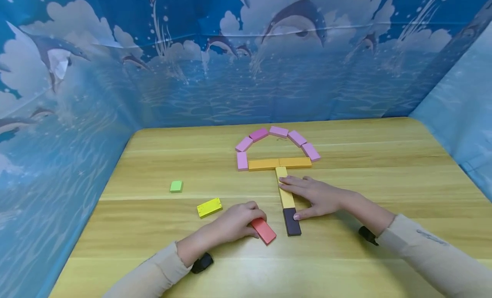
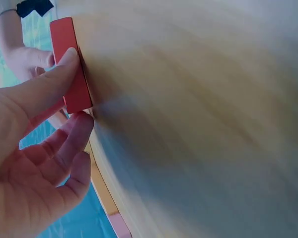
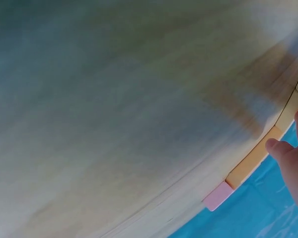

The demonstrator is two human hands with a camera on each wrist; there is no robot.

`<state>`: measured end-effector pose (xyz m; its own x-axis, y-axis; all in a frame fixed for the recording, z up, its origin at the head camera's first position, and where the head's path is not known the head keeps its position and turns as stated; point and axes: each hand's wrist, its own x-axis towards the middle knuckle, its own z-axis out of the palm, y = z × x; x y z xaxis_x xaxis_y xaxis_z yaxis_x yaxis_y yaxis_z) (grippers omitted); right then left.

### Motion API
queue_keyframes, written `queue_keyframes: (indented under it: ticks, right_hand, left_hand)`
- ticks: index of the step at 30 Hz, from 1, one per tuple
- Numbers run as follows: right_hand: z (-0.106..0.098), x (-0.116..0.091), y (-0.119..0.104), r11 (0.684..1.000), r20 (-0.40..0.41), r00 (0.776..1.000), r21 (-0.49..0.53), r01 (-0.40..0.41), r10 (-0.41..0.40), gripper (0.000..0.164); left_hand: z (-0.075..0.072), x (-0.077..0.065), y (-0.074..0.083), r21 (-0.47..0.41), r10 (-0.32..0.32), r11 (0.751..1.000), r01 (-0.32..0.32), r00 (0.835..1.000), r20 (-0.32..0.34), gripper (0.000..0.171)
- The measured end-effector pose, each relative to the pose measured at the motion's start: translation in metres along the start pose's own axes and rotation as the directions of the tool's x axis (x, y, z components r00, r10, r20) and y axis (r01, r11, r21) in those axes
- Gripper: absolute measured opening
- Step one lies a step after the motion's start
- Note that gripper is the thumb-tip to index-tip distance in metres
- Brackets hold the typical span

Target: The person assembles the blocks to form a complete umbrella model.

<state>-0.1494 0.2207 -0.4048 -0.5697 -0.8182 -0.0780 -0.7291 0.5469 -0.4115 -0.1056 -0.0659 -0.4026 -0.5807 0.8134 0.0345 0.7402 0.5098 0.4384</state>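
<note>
My left hand [image 1: 236, 221] pinches a red block [image 1: 263, 230] between thumb and fingers, low over the table; the left wrist view shows the thumb lying along the red block [image 2: 72, 64]. To its right, a pale yellow strip [image 1: 285, 194] and a dark block [image 1: 291, 222] form a stem running toward me. My right hand [image 1: 315, 195] lies beside this stem, fingers extended over the pale yellow part and thumb at the dark block's edge. Two orange blocks [image 1: 263, 164] lie end to end across the stem's top. Several pink blocks [image 1: 297, 138] curve in an arch above them.
A yellow block [image 1: 209, 208] and a small green block [image 1: 176, 186] lie apart on the left of the wooden table [image 1: 134, 229]. A blue cloth printed with dolphins [image 1: 230, 84] rises behind the table and along its sides.
</note>
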Motion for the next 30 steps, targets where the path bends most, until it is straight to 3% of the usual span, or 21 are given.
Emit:
queue_keyframes:
  ticks: [10, 18, 30]
  right_hand:
    - [0.002, -0.001, 0.002, 0.999, 0.01, 1.0, 0.022, -0.023, 0.023, 0.085]
    - [0.001, 0.0, 0.002, 0.999, 0.018, 1.0, 0.03, -0.023, 0.022, 0.085]
    - [0.001, 0.001, 0.001, 0.999, 0.028, 0.999, 0.039, -0.036, 0.035, 0.086]
  left_hand:
    - [0.008, 0.014, 0.016, 0.093, 0.095, 0.991, -0.098, 0.995, 0.036, 0.034]
    - [0.015, 0.02, 0.024, 0.188, 0.078, 0.978, -0.085, 0.996, 0.047, 0.036]
    - [0.015, 0.025, 0.028, 0.236, 0.07, 0.968, -0.081, 0.996, 0.055, 0.038]
